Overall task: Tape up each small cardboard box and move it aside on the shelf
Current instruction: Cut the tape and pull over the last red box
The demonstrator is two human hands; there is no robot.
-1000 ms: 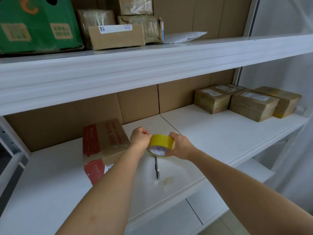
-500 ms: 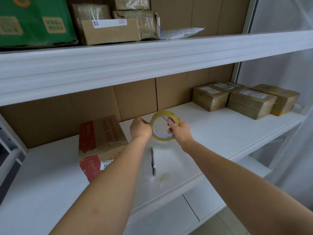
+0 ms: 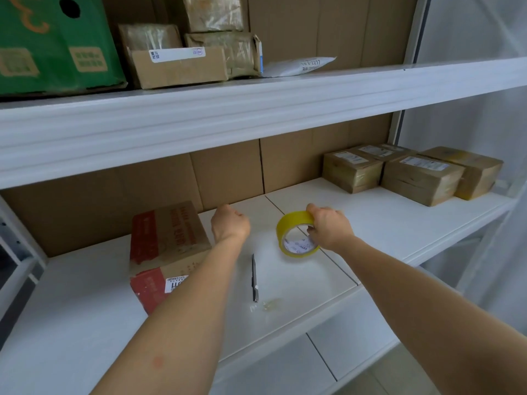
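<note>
Right hand (image 3: 328,228) grasps the yellow tape roll (image 3: 296,233) by its rim, above the white shelf (image 3: 370,218). Left hand (image 3: 230,226), fingers clenched, hovers beside the red-and-brown box (image 3: 166,246) resting on the shelf's left part. A knife (image 3: 253,277) lies between the forearms; taped boxes (image 3: 413,173) sit far right.

Single head-worn wide-angle cam, looking fwd and down from close range at white metal shelf (image 3: 370,223), its front edge running lower-left to right. Both bare forearms enter from bottom of frame; upper shelf board (image 3: 256,109) crosses top third. No 2nd view.
</note>
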